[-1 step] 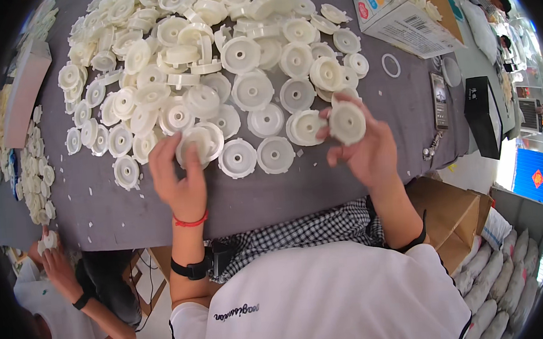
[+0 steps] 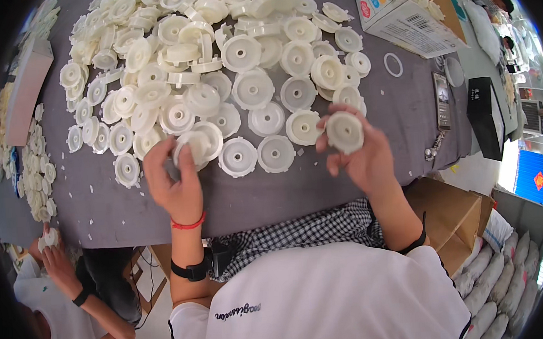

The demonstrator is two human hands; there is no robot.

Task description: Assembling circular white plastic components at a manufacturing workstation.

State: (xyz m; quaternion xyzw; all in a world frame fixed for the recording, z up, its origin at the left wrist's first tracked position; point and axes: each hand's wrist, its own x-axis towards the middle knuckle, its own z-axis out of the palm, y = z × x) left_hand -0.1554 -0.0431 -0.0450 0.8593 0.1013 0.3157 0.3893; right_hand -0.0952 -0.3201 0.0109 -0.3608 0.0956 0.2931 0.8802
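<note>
Notched white plastic discs [image 2: 149,93] heaped on grey cloth [image 2: 255,201]
Left hand [image 2: 176,186] pinches one disc [image 2: 195,143], right hand [image 2: 374,163] another disc [image 2: 345,132]; carton [image 2: 400,32] behind, stacked sacks [image 2: 487,287] lower right.

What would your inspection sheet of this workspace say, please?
Surface: grey-covered table; small white scraps scattered on it.
Job's things: pale plastic discs heaped at the far side, several lying nearer.
Clutter: phone-like device, black box and printed carton at right.
Left hand: fingers at a blurred disc; grip unclear.
Right hand: holds one disc.
Cables: dark cable beyond the table's near edge, left.
Surroundings: co-worker's hand with a pale part, lower left; stacked sacks, lower right.
</note>
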